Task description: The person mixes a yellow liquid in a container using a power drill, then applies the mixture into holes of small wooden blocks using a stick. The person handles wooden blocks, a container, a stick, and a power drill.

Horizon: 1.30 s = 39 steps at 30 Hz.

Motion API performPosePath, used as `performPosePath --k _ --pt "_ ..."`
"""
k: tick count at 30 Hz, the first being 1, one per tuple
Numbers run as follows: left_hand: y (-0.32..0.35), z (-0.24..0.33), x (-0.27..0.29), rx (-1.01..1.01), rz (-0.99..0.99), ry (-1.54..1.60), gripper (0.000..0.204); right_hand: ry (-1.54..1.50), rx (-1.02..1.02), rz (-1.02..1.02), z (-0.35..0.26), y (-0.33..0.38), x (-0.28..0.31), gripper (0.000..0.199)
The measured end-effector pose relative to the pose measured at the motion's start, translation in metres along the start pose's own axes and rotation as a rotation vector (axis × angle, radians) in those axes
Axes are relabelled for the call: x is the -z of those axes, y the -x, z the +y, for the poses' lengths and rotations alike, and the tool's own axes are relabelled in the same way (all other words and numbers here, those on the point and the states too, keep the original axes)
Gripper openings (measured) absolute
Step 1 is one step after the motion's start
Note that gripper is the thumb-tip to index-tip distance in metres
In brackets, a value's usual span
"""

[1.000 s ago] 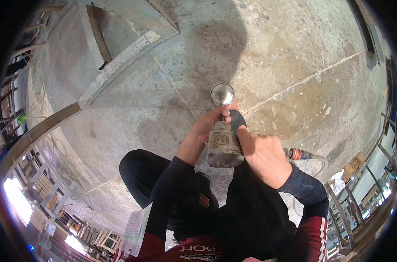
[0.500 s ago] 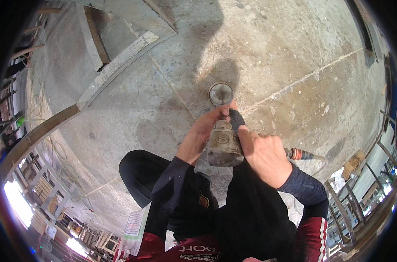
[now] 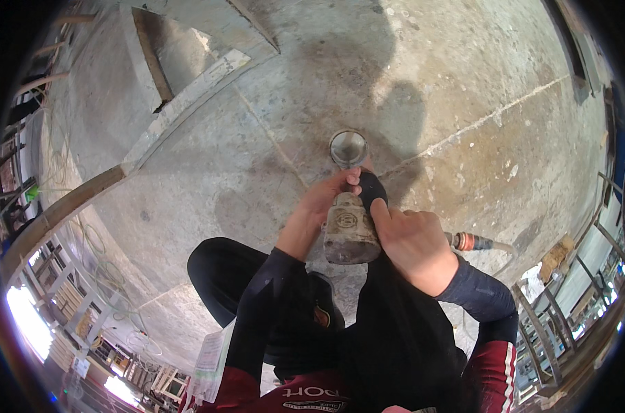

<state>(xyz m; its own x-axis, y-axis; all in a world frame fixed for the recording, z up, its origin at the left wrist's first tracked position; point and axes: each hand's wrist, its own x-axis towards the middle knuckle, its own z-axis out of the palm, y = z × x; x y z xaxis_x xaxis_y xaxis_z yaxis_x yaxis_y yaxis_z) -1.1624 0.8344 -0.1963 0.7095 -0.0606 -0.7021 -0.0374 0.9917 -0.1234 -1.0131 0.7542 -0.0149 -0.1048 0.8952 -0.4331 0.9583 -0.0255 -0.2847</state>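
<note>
A worn grey air tool [image 3: 350,234], shaped like an impact wrench, is held low in front of my knees. My right hand [image 3: 419,251] is closed on its handle side, with the hose coupling [image 3: 464,241] sticking out beyond the palm. At the tool's nose, my left hand [image 3: 322,199] has its fingers curled round the front end. Just past those fingertips is a round grey cup-like piece [image 3: 348,149] with a pale rim; whether it joins the tool is hidden. A black shape [image 3: 373,190] beside the nose is partly covered and unclear.
Below lies a stained concrete floor [image 3: 464,96] with joint lines. A raised concrete edge [image 3: 188,103] borders a rectangular opening at the far left. Thin hoses [image 3: 95,255] trail at the left. Wooden frames [image 3: 539,337] stand along the right edge.
The shadows on the floor have shifted to the right. The air tool and my right hand have moved very slightly, and both hands keep their grip.
</note>
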Motion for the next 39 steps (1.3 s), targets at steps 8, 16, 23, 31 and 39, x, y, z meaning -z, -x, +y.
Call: performPosePath --k 8,16,23,31,39 --pt "-0.006 0.001 0.006 -0.09 -0.075 -0.058 0.015 0.019 0.008 0.039 0.002 -0.001 -0.001 0.022" --pt "0.0 -0.004 -0.001 -0.026 -0.041 -0.023 0.015 -0.074 -0.003 -0.049 0.005 0.006 0.003 0.024" --pt "-0.001 -0.003 0.005 -0.038 -0.04 0.028 0.01 -0.026 -0.001 0.014 -0.001 0.005 0.0 0.021" --pt "0.006 -0.007 -0.006 -0.053 0.027 -0.055 0.013 -0.06 0.024 0.052 0.004 0.021 0.002 0.033" --pt "0.019 -0.005 -0.023 -0.031 0.036 -0.053 0.015 -0.311 -0.018 0.115 0.011 0.047 0.005 0.061"
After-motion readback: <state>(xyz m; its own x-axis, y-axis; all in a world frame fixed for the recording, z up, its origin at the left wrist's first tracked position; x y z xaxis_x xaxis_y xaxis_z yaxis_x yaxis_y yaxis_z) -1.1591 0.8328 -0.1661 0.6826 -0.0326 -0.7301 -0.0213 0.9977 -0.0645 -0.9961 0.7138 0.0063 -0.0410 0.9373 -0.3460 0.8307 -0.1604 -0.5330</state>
